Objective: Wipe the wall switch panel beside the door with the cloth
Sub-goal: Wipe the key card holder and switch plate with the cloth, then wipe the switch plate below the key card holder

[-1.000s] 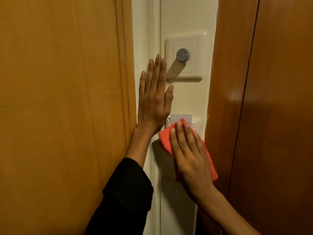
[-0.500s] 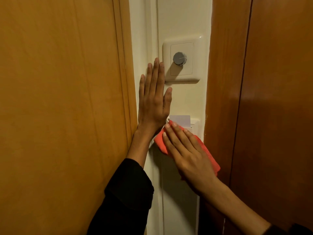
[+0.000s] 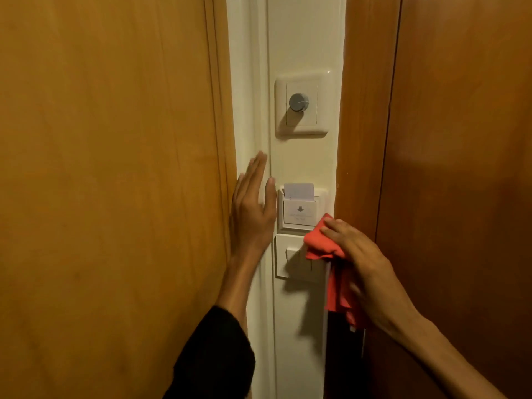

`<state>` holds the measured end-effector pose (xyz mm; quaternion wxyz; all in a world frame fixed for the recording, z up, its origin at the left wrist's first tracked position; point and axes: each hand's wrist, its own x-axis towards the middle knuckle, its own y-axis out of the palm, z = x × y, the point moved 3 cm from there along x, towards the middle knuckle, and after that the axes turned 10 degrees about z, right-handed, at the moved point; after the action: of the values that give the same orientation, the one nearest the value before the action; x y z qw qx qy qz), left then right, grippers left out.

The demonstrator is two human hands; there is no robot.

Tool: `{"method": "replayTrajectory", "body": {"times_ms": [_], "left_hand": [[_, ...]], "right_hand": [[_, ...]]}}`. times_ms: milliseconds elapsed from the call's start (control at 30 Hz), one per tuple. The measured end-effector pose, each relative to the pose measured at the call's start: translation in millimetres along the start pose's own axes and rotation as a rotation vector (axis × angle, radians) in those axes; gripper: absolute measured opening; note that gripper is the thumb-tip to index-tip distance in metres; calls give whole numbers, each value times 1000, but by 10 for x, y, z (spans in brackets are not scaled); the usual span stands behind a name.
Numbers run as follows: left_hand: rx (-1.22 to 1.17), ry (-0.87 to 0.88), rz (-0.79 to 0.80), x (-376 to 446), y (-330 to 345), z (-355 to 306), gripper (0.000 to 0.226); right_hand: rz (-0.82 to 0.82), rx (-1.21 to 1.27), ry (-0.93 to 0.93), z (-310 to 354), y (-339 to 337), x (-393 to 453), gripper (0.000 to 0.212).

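Note:
A narrow cream wall strip runs between two wooden doors. On it sits a white switch panel (image 3: pixel 290 262) with several rockers, below a key-card holder (image 3: pixel 299 214) that has a white card in it. My right hand (image 3: pixel 362 266) grips a bunched red cloth (image 3: pixel 319 243) and presses it against the switch panel's upper right corner; more of the cloth hangs down under my palm. My left hand (image 3: pixel 253 214) lies flat and open on the white door trim, just left of the card holder, fingers pointing up.
A dimmer plate with a grey knob (image 3: pixel 299 102) is mounted higher on the strip. An orange wooden door (image 3: pixel 109 182) fills the left side and a darker brown door (image 3: pixel 446 168) the right. White trim (image 3: pixel 253 82) edges the strip.
My right hand slid the cloth right and down, uncovering the card holder and most of the switch panel. My left hand has dropped lower on the trim. The view has tilted down.

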<state>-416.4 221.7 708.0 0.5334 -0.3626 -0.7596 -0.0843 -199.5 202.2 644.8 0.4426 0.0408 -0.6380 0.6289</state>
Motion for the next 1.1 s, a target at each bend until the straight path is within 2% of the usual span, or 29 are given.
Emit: {"method": "replayTrajectory", "body": {"times_ms": [67,100,200,300,367,467,567,633,700,867,933,1033,1100], "left_hand": [[-192,-110,-82,-566,48,-151,41],[-317,-185,-61,-867,119,-225,40],[-708,-456,196,-1635,364,-454,47],[-1031,-779,344,-2204,573,-580,62],[-1124,-898,396,-2471,678,-618,67],[-1152,-1107,451,-2893,935,-591,50],[-1174,-1396,449,-3550,1290,-544,40],[-1277,-1633,415,-3944,1506,-607,44],[-1395,-1780,423,-4324,1747,-679,53],[-1229,-1980,630,-5532,2414,-800,71],[-1142,-2031,700,-5985,2608,-876,73],[-1030,-2091,863,-6862,3015,-1047,68],[-941,-2107,995,-7414,3216,-1133,62]], "right_hand": [[-122,191,40,54,-14,-186,70],[-178,266,62,92,5,-290,64],[-251,402,142,214,113,-574,63],[-179,428,255,234,284,-871,55],[-87,404,354,170,430,-1102,53],[24,398,532,-17,685,-1567,53],[131,549,724,-244,929,-2128,66],[167,719,852,-429,1045,-2529,67],[172,858,978,-624,1149,-2993,55],[359,1067,1277,-984,1562,-4546,35],[316,1080,1400,-1045,1737,-5116,29],[202,937,1565,-1227,2080,-6149,19],[176,815,1640,-1341,2327,-6755,21]]}}
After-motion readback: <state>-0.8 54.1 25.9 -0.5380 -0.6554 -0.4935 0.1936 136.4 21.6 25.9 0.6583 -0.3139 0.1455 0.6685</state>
